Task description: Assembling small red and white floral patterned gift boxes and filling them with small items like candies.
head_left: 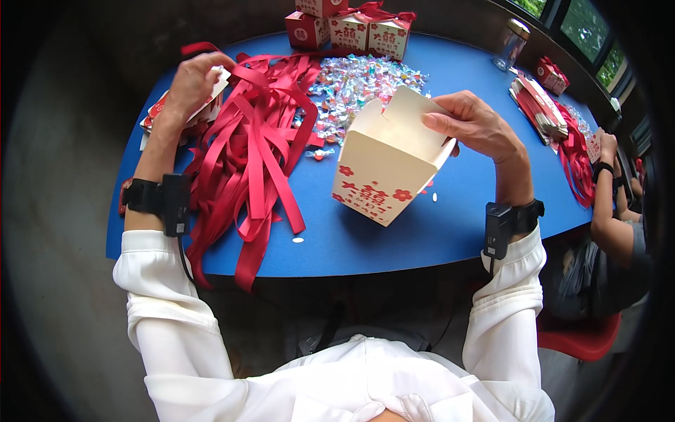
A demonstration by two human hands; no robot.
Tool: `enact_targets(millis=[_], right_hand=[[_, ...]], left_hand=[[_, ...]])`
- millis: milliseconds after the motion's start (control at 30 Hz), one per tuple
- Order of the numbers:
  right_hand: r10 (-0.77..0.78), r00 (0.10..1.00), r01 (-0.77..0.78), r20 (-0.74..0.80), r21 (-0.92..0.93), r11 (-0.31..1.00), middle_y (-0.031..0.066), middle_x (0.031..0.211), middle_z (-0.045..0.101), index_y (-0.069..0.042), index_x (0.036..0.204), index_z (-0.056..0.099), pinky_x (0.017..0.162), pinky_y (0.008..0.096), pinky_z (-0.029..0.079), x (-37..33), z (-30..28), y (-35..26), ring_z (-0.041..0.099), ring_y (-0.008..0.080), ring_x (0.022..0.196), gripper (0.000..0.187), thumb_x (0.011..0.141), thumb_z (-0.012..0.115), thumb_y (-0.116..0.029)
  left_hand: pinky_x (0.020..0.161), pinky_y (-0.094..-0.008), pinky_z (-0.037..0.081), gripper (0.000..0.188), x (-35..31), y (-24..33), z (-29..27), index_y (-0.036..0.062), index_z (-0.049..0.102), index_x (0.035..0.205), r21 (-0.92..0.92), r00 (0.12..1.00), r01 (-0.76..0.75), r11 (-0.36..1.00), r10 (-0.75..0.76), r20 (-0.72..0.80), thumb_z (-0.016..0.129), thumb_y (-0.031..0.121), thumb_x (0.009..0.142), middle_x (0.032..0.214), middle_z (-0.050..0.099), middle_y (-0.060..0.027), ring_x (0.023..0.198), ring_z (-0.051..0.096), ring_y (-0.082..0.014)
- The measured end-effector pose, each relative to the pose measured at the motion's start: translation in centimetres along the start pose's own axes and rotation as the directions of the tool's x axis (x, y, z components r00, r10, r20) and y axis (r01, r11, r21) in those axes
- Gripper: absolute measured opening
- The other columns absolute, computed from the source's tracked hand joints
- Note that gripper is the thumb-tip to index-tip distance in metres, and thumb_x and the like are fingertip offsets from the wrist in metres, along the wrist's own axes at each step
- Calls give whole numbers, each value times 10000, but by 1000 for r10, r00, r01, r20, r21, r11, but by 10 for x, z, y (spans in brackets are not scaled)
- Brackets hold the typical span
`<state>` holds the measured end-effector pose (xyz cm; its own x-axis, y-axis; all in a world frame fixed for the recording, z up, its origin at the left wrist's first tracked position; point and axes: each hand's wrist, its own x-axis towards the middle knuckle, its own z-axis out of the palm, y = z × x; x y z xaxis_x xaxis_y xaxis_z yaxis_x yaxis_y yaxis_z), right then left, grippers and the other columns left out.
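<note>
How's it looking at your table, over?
Right fingers gripping an open, flower-printed gift box by its upper edge. Left fingers at flattened cartons, grip unclear. Red ribbons heaped between.

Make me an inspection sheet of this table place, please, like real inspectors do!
Surface: blue table; some red ribbons hang past its near edge.
Job's things: open cream box with red print, the ribbons, a pile of wrapped candies.
Clutter: little white bits.
Hands: right hand holds the box's rim; left hand is at stacked card pieces, grip unclear.
Cables: thin black cable at the left wrist.
Surroundings: windows; another person at right.
</note>
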<state>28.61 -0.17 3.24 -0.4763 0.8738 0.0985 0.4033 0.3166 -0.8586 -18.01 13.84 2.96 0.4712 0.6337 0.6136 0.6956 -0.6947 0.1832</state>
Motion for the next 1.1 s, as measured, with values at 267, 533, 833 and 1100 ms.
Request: enact_targets(millis=[267, 533, 833, 1100], right_hand=[[-107, 994, 104, -36, -91, 990, 2, 602, 567, -7, 878, 707, 454, 232, 421, 6, 26, -30, 527, 55, 502, 267, 995, 668, -244], [-257, 963, 257, -86, -16, 966, -2, 589, 528, -12, 828, 664, 463, 259, 391, 14, 43, -17, 492, 60, 525, 280, 977, 691, -247], [-74, 985, 46, -154, -177, 983, 84, 850, 703, -39, 1135, 680, 659, 307, 574, 7, -5, 5, 677, 154, 733, 263, 999, 647, -261], [118, 993, -111, -27, -595, 796, 162, 1170, 568, -132, 1183, 617, 918, 437, 516, -25, 18, 33, 612, 343, 1084, 440, 843, 797, -346]], left_hand=[[1032, -422, 495, 483, -17, 155, -2, 70, 615, 1341, -679, 995, 90, 729, -35, 95, 723, 297, 929, 1248, 665, -127, 1175, 630, -264], [1091, -502, 391, 784, -29, 208, 17, 61, 652, 1125, -705, 882, -275, 653, 464, 86, 781, 690, 676, 1212, 630, -133, 1231, 556, -330], [866, -451, 499, 387, -32, 219, 32, 44, 592, 697, -418, 935, -340, 842, 351, -53, 909, 264, 676, 871, 590, -82, 1009, 599, -355], [979, -529, 447, 405, -38, 223, 38, 65, 659, 885, -284, 945, -326, 902, 317, -78, 814, 407, 734, 1053, 617, -116, 1224, 515, -410]])
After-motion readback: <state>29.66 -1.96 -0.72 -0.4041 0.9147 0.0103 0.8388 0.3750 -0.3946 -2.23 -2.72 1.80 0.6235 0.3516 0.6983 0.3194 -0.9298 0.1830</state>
